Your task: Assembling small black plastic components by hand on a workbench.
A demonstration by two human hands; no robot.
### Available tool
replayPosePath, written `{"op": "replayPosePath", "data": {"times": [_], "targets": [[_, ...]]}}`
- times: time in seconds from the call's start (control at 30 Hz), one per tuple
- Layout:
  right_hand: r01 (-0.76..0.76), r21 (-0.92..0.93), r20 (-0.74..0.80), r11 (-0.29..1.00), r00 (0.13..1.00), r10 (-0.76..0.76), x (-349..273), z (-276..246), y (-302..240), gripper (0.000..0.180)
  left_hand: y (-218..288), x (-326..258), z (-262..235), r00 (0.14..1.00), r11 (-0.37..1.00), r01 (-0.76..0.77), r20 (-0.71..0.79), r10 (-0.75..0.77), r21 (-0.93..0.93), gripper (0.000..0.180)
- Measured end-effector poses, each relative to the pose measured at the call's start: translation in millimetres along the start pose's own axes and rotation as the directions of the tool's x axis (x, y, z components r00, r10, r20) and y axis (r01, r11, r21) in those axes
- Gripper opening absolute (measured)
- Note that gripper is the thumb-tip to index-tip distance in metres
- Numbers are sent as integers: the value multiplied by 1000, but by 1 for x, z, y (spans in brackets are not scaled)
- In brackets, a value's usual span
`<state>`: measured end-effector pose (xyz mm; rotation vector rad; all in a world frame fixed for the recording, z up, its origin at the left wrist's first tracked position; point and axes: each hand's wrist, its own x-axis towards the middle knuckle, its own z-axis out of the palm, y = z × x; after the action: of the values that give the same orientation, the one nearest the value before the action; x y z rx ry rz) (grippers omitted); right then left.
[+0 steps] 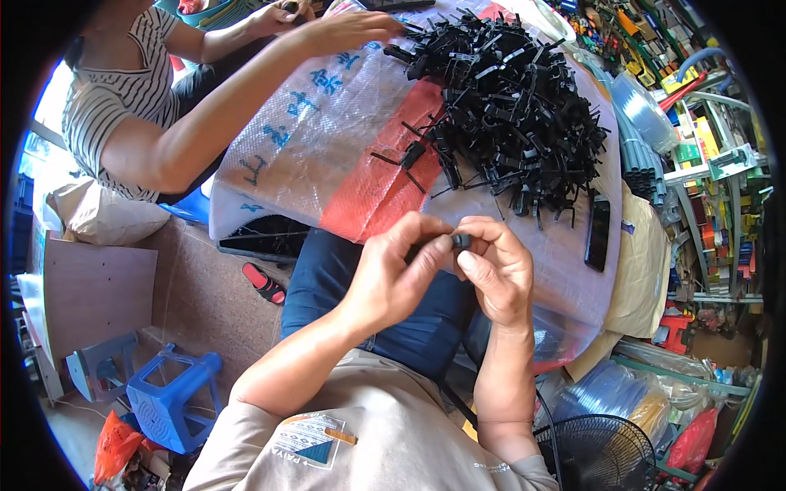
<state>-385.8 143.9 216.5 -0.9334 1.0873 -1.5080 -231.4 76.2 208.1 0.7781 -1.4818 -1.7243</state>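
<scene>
My left hand (399,268) and my right hand (501,274) meet above my lap at the table's near edge. Their fingertips are closed around a small black plastic part (462,241), mostly covered by the fingers. Beyond them, a large heap of black plastic pieces with thin prongs (524,114) lies on the table, on a woven plastic sheet (282,155) with a red stripe (381,180). One loose black piece (412,154) sits at the heap's left edge, over the stripe.
A co-worker in a striped shirt (123,123) sits at the left, one hand (352,34) reaching to the heap. A phone (598,235) lies at the table's right. Around me are a blue stool (176,397), a black fan (602,450) and crowded shelves (720,204).
</scene>
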Motion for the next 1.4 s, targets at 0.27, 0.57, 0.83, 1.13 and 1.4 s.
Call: {"op": "replayPosePath", "data": {"times": [0.27,0.57,0.83,1.13,1.4], "targets": [[23,-419,37,908,999,-8,-2,-9,0,10,14,-3,-23,947,979,196,250,-203,56,31],[-101,-493,70,864,985,156,7,9,-10,4,0,-4,-27,966,884,-252,162,203,395,15],[142,-744,116,653,990,-83,61,26,-4,17,0,0,-63,946,840,323,164,-279,-436,38],[125,-975,91,185,980,-180,130,29,23,21,-12,5,-79,951,425,266,163,-262,-865,17],[44,-268,-49,962,997,-59,70,32,-9,20,-14,7,-73,969,654,228,103,-224,-721,18]]}}
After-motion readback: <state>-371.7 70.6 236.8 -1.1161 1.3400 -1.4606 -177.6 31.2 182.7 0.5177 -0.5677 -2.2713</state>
